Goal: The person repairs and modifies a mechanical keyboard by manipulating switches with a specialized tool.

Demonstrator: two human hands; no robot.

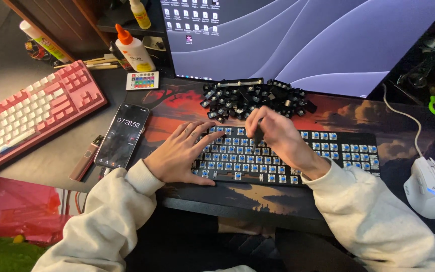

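Keycaps (250, 98) piled on desk mat (177, 103) between monitor (298, 40) and keyboard (328, 151).

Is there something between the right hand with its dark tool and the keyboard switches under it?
Nothing visible. The right hand holds the dark tool directly over the bare blue switches; the keycap pile lies behind the keyboard.

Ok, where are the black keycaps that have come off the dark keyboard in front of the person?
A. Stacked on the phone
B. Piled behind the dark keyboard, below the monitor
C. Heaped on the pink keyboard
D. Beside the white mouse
B: the black keycaps lie in a loose pile on the desk mat just behind the dark keyboard, whose blue switches are bare, right below the monitor.
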